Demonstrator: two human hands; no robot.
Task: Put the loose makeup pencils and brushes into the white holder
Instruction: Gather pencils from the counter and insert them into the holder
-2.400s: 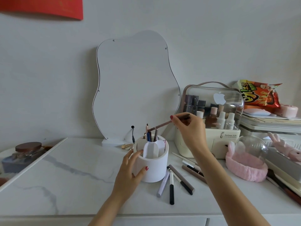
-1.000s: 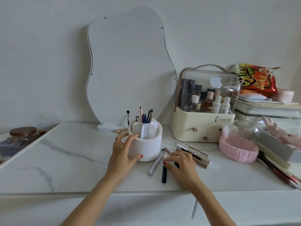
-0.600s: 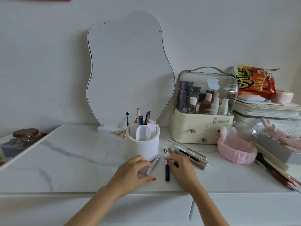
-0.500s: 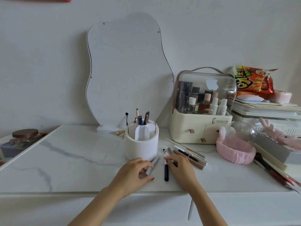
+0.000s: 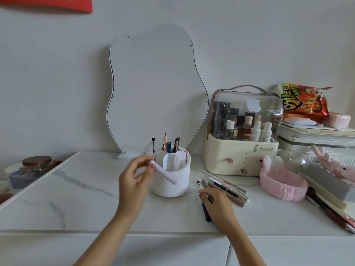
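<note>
Holding: pale lilac pencil [image 5: 164, 172] pinched in left hand [image 5: 134, 182], tilted before white holder [image 5: 172, 175]
Right hand [image 5: 219, 205]: grip pressed on black-white pencil [image 5: 204, 200], on counter [image 5: 76, 198]

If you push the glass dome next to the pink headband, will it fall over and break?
The glass dome looks thin and clear, so probably fragile. It seems to lean on the soft pink headband, so a push would likely tip or roll it.
</note>
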